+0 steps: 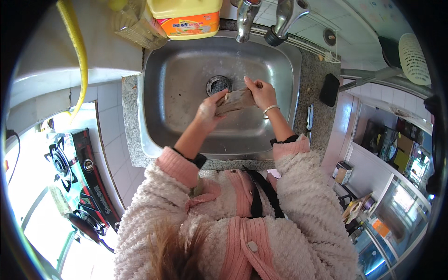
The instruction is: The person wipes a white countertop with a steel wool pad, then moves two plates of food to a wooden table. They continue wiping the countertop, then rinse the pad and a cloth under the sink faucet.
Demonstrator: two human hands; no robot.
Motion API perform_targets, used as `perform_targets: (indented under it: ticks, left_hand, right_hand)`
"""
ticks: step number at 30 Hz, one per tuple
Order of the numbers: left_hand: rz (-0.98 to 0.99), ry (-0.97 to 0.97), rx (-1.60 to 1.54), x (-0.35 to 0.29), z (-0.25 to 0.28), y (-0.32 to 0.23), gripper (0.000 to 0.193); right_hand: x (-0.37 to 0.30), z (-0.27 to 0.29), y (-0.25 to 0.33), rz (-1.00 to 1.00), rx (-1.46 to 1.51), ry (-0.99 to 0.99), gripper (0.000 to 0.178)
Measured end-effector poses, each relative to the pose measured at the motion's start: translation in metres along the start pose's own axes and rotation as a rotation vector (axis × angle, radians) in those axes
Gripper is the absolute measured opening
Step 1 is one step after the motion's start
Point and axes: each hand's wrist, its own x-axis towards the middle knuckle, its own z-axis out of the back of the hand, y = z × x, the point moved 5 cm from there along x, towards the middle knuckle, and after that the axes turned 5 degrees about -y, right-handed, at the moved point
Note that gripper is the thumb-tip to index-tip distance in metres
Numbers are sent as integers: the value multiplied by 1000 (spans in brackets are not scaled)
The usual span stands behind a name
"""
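A limp brownish-grey cloth (234, 101) is stretched between both hands above the steel sink (170, 74). My left hand (208, 110) is closed on its left end, and my right hand (263, 95), with a bracelet at the wrist, grips the right end. The cloth looks wet, though its exact kind is hard to make out. Just beyond it lies the round drain (219, 86) in the basin floor. A faucet (244, 24) hangs over the far rim, and a thin trickle of water seems to fall from it.
A yellow jug (184, 11) and a clear plastic bottle (140, 30) stand behind the sink, left of a second tap (283, 22). On the right counter lie a black oblong item (330, 90) and a knife (310, 120). A gas stove (86, 172) is at left, below a yellow hose (79, 56).
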Motion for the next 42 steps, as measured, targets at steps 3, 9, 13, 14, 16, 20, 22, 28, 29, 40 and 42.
perform_targets:
  ticks: [3,9,13,14,16,20,22,28,29,40,42]
  left_hand:
    - [-7,303,294,-11,12,-10,39]
    - [-92,521,665,-11,-11,-14,44]
    - [-350,354,875,-12,-17,-14,48]
    - [-451,302,795,-14,-16,-16,45]
    - [-594,152,688,-14,-13,-16,44]
    - [-754,-26,658,-7,-18,-21,44]
    - [-655,-21,665,0,-24,-19,45]
    - [-721,-100,728,-5,-20,-26,48]
    - [-707,-153,776,-4,-17,-27,48]
    - [-282,-193,343,11,-38,7,43]
    - [-1026,-322,1277,-4,-52,-22,40]
  right_hand:
    - [-6,4,3,-67,94,140,56]
    - [-38,-17,31,-177,452,617,43]
    - [-23,8,36,120,136,217,40]
    - [-21,18,40,258,11,34,41]
    - [-18,33,38,254,-44,-301,45]
    - [-15,13,40,344,25,-242,49]
    - [-9,5,36,273,214,-262,52]
    - [-11,-16,33,58,344,124,50]
    - [-15,-6,33,25,334,-19,48]
    - [-51,-15,70,102,136,-274,53]
    - [-47,-17,64,165,105,-307,53]
